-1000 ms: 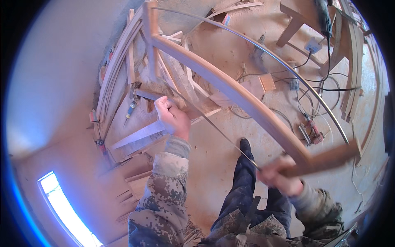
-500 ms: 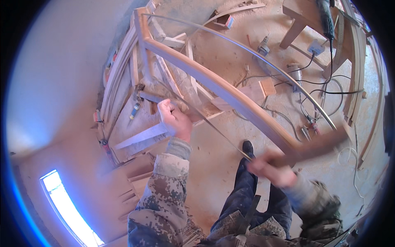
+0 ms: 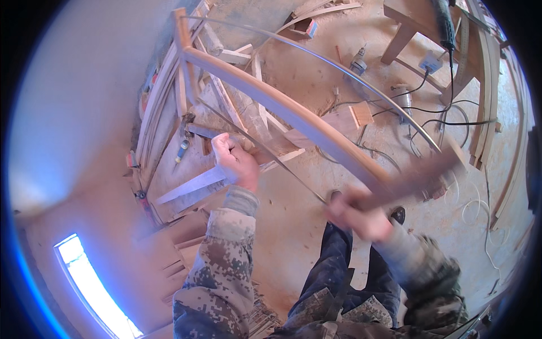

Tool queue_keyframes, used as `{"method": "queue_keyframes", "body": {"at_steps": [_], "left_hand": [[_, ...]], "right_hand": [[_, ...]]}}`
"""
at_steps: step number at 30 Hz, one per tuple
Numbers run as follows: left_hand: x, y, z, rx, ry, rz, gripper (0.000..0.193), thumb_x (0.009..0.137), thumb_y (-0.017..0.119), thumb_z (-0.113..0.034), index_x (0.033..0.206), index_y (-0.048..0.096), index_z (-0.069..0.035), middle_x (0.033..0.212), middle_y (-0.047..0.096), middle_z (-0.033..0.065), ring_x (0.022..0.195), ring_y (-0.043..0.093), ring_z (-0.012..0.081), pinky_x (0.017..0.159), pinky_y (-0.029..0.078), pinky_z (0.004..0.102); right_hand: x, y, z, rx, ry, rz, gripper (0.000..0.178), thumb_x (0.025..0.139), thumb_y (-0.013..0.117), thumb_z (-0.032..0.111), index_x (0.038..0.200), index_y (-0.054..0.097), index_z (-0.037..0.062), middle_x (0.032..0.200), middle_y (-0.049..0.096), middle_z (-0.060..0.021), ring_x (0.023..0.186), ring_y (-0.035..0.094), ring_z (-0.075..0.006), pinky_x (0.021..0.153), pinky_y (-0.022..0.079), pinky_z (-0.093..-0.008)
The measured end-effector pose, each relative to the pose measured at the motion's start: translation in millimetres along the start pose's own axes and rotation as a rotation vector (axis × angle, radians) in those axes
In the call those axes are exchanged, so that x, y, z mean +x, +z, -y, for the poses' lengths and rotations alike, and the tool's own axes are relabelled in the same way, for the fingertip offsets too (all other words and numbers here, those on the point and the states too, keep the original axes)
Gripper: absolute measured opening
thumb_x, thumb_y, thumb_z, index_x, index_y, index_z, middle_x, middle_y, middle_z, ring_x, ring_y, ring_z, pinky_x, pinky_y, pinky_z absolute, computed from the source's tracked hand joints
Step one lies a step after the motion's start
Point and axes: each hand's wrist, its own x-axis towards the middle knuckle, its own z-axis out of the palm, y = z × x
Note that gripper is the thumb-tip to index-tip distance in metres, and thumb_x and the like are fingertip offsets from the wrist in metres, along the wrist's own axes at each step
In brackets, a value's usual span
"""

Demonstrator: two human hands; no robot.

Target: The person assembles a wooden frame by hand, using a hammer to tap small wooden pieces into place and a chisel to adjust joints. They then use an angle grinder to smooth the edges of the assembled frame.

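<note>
The board (image 3: 344,120) at mid-frame seems in one piece, the saw (image 3: 299,116) crossing it: cutting looks unfinished, its depth hidden. The right hand (image 3: 361,217) grasps the saw's lower-right end; the left hand (image 3: 237,161) curls by the board, grip unclear

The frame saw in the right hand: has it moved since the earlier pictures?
Yes: judged against the pale socket box, the frame saw has moved up and leftward in the picture.

A pale wall (image 3: 90,107) borders the dusty floor (image 3: 291,240).
</note>
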Motion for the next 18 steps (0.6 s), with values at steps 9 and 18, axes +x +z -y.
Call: {"method": "queue_keyframes", "body": {"at_steps": [9,18], "left_hand": [[-1.3,-0.5,1.1,-0.054,-0.104,-0.016,0.022,0.093,0.047,0.005,0.111,0.058,0.002,0.088,0.055,0.0091,0.079,0.055,0.0227,0.077,0.049,0.0357],[7.4,-0.8,-12.9,-0.069,-0.25,0.05,0.02,0.094,0.047,0.005,0.111,0.057,0.004,0.084,0.051,0.0058,0.073,0.051,0.019,0.069,0.045,0.0332]], "right_hand": [[-79.6,18.4,43.9,0.047,-0.162,-0.152,0.005,0.097,0.059,0.003,0.093,0.062,0.0042,0.08,0.063,-0.0066,0.067,0.057,-0.0156,0.064,0.05,-0.0344],[35.2,21.7,3.0,-0.203,-0.166,-0.198,0.008,0.102,0.059,0.004,0.094,0.06,0.0055,0.074,0.057,-0.0006,0.063,0.052,-0.0089,0.056,0.042,-0.0269]]}}
